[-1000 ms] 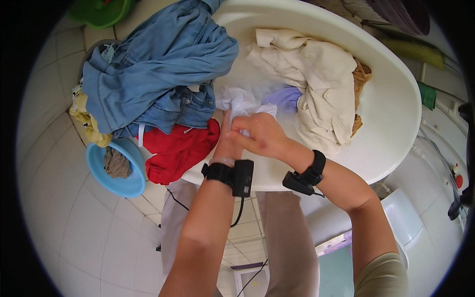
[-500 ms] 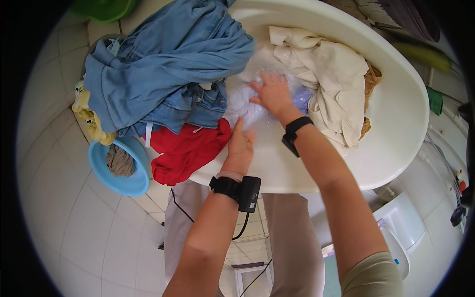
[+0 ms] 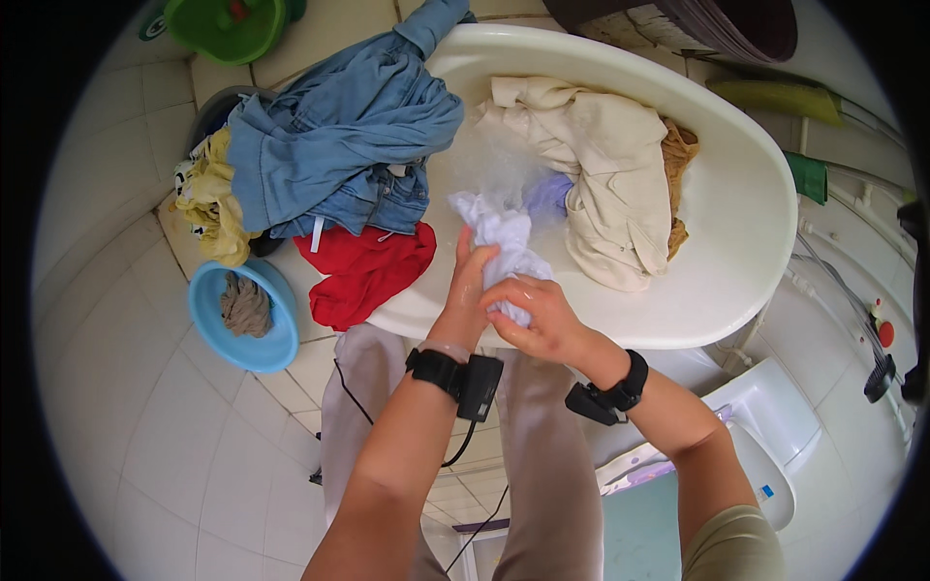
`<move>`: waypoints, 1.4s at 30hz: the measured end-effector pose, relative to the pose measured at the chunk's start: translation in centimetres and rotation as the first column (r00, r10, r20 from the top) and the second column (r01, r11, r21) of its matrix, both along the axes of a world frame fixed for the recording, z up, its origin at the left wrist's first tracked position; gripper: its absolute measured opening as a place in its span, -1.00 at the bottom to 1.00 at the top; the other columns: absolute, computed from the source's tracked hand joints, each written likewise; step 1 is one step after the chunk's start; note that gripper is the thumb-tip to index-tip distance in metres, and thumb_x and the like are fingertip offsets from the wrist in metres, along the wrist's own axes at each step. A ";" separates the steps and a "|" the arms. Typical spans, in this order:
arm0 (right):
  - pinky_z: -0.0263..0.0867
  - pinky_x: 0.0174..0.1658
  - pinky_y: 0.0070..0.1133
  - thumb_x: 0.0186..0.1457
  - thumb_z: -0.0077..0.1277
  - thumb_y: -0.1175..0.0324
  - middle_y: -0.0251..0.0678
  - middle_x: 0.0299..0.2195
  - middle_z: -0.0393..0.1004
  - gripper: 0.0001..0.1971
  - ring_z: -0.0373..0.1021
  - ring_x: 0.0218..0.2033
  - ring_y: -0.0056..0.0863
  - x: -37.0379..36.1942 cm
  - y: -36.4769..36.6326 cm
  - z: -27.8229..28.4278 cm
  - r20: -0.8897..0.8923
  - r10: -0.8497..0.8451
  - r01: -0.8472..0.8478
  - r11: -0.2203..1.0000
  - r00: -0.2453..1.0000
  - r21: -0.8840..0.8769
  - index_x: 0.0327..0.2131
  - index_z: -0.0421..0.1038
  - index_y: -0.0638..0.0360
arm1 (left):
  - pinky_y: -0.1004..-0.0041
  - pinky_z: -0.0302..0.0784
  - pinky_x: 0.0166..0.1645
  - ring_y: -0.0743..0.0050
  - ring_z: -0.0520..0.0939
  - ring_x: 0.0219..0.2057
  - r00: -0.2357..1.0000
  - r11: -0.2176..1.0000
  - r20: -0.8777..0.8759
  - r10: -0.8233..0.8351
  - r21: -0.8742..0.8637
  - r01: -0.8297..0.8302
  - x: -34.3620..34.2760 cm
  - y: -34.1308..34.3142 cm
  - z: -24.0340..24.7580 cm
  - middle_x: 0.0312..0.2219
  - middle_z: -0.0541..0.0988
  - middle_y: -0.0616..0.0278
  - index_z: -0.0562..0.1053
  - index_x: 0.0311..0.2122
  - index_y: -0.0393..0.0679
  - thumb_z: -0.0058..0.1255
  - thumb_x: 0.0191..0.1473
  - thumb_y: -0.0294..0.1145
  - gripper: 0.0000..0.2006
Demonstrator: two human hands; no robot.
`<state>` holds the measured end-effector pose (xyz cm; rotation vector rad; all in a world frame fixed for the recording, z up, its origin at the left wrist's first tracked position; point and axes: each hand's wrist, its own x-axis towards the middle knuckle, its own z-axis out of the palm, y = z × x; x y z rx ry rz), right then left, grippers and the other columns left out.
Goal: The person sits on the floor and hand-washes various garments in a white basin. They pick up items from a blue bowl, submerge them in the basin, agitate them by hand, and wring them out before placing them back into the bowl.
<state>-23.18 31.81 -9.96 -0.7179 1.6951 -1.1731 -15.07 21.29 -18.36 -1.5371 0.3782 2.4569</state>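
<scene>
R hand (image 3: 540, 318) fingers clench white cloth (image 3: 502, 230) nr tub (image 3: 731, 208) rim; L hand (image 3: 468, 289) touches it, fingers part-hidden, can't tell grip. Blue denim garment (image 3: 339, 140) w/ white tag (image 3: 317, 235), any print too sm. to read.

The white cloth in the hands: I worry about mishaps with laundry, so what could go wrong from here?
The crumpled white cloth may slip from between the left hand and right hand, whose skin glistens as if wet. The bright red fabric bundle, lying at the left end of the curved white tub, might slide off. Splashes could reach the black boxy device strapped to the left wrist.
</scene>
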 end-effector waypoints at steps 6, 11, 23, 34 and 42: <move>0.29 -0.02 -0.53 -0.02 0.17 0.35 -0.19 -0.15 0.46 -0.53 0.40 -0.10 -0.35 -2.4 1.2 0.0 -0.325 -0.417 0.457 0.888 0.849 0.053 -0.01 0.34 0.20 | 0.25 0.38 0.16 0.23 0.46 0.07 0.999 0.975 -0.039 0.028 0.220 -0.019 0.8 0.1 4.5 0.07 0.41 0.16 0.24 0.16 -0.19 -0.24 0.27 -0.14 -0.54; 0.27 -0.01 -0.59 0.09 0.12 0.17 -0.33 -0.15 0.42 -0.47 0.35 -0.12 -0.54 -1.4 2.2 -1.4 0.705 -0.603 0.587 0.742 0.373 0.325 0.08 0.26 0.18 | 0.25 0.35 0.17 0.26 0.45 0.08 0.976 0.953 -0.210 -0.064 0.277 0.122 0.3 -1.2 5.2 0.09 0.40 0.17 0.23 0.17 -0.18 -0.22 0.26 -0.09 -0.51; 0.37 -0.32 -0.54 -0.16 0.29 0.42 -0.21 -0.39 0.51 -0.72 0.45 -0.39 -0.40 0.0 0.0 4.2 -0.419 -0.393 0.390 0.916 0.818 -0.098 -0.50 0.31 0.19 | 0.40 0.51 -0.18 0.44 0.54 -0.25 0.990 0.988 -0.143 -0.019 0.146 0.040 -2.8 -1.9 7.4 -0.28 0.50 0.27 0.39 -0.11 -0.13 0.05 0.11 0.03 -0.56; 0.08 -0.49 -0.69 0.02 0.09 0.46 -0.51 -0.61 0.26 -0.75 0.12 -0.57 -0.73 0.0 1.3 5.4 0.203 -0.891 0.874 0.443 0.406 0.200 -0.59 0.20 0.09 | 0.53 0.35 -0.47 0.68 0.35 -0.53 0.928 0.682 -0.002 -0.372 -0.679 0.271 -3.5 2.7 10.1 -0.61 0.40 0.37 0.38 -0.49 -0.23 0.06 -0.10 -0.49 -0.90; 0.22 -0.36 -0.64 0.10 0.07 0.30 -0.39 -0.50 0.38 -0.80 0.30 -0.46 -0.63 -0.1 0.8 3.6 0.442 -0.804 0.791 0.545 0.398 0.279 -0.48 0.28 0.11 | 0.53 0.40 -0.40 0.64 0.44 -0.50 0.978 0.828 -0.037 -0.203 -0.540 0.151 -2.5 1.2 10.0 -0.54 0.47 0.34 0.41 -0.43 -0.21 0.05 -0.04 -0.46 -0.91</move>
